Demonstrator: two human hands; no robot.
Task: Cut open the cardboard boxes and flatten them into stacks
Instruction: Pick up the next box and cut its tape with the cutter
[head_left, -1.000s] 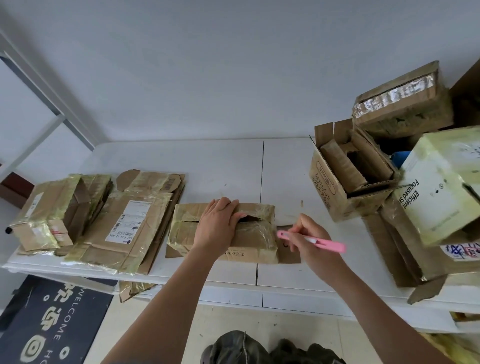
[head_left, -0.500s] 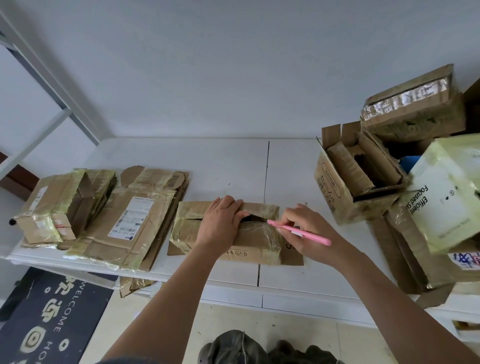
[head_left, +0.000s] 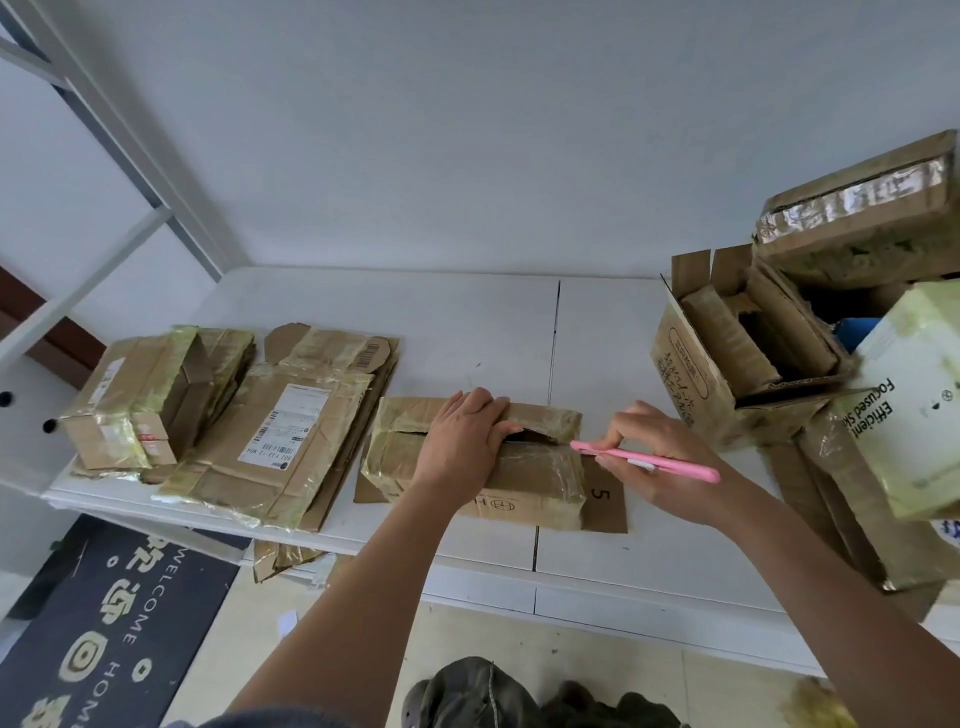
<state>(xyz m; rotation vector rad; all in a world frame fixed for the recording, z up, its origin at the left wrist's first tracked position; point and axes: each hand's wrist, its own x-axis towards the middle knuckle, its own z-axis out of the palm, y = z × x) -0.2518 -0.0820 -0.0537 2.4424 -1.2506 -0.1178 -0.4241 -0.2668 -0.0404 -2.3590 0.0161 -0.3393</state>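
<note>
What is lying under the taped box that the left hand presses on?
A flat cardboard piece marked "5" sticks out from under the taped box on its right and near-left sides. Its middle is covered by the box.

a white table (head_left: 467, 332) carries the taped box (head_left: 540, 467) gripped at its middle. flattened cardboard stacks (head_left: 291, 447) lie left of that grip; open and taped boxes (head_left: 727, 364) crowd its right.

Two bare forearms, no sleeves to the elbow, no watch/rings/gloves seen. Left hand (head_left: 462, 441) and right hand (head_left: 657, 457) bare, nails short. Bottom edge: strip of grey-blue fabric (head_left: 270, 721), prob. shirt hem or shorts. Below, dark olive-grey rounded shoes (head_left: 467, 693), clog-type w/ seam down the top.
</note>
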